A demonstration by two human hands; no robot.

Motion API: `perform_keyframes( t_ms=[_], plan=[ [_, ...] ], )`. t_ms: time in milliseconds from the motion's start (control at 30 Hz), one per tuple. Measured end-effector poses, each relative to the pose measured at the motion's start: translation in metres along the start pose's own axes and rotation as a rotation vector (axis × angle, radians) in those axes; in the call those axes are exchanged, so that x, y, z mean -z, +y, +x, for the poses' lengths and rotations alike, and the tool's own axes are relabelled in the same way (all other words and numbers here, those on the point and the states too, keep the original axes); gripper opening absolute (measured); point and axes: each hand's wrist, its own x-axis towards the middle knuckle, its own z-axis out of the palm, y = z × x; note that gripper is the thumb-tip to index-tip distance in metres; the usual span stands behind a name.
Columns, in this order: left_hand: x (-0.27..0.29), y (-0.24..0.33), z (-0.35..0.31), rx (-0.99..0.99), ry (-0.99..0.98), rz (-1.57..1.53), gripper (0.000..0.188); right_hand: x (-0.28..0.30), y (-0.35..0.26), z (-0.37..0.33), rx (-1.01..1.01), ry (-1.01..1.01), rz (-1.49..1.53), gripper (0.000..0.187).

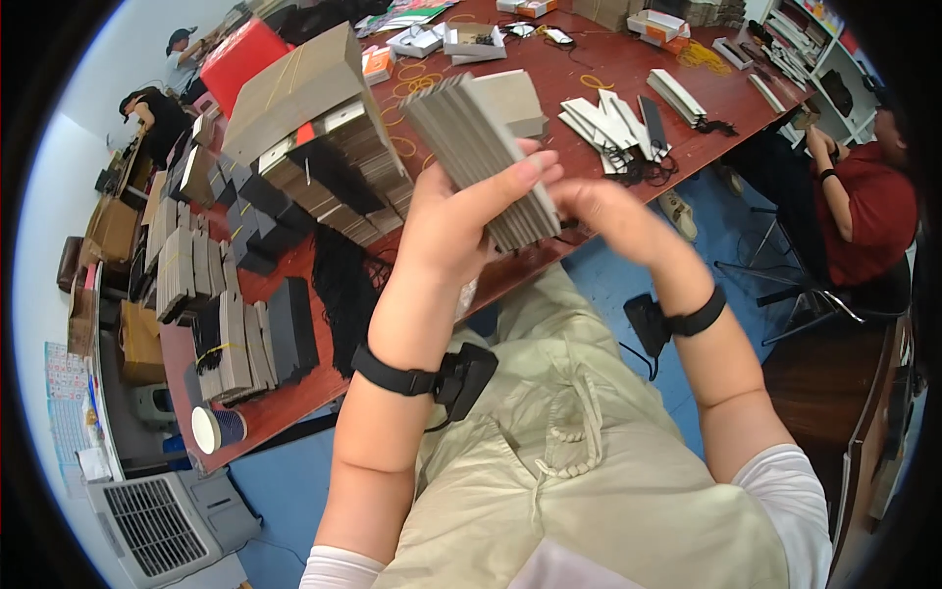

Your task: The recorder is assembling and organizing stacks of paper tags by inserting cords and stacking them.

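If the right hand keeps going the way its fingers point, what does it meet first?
The right hand points left toward the stack of grey cards held in the left hand. It would likely meet the stack's lower end first; it looks almost touching, though depth is unclear.

The scene is being lit evenly and brightly from overhead, with only soft shadows being cast under the stacks in the middle left of the frame. The right hand (pixel 603 211) is being smeared by motion blur, while the left hand (pixel 461 211) is being rendered fairly sharply. Straight edges are being bent toward the rim, and the corners are being cut off by a black circular vignette.
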Motion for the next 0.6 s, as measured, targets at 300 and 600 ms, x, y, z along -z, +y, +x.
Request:
perform_keyframes(
  t_ms=[300, 600],
  plan=[
    [-0.009, -0.028, -0.003, -0.276, 0.337, -0.163, 0.044, 0.016, 0.03, -0.015, 0.231, 0.412, -0.627, 0.026],
    [-0.012, -0.014, -0.01, -0.218, 0.262, -0.092, 0.051, -0.019, -0.01, -0.013, 0.163, 0.537, -0.068, 0.035]
  ],
)
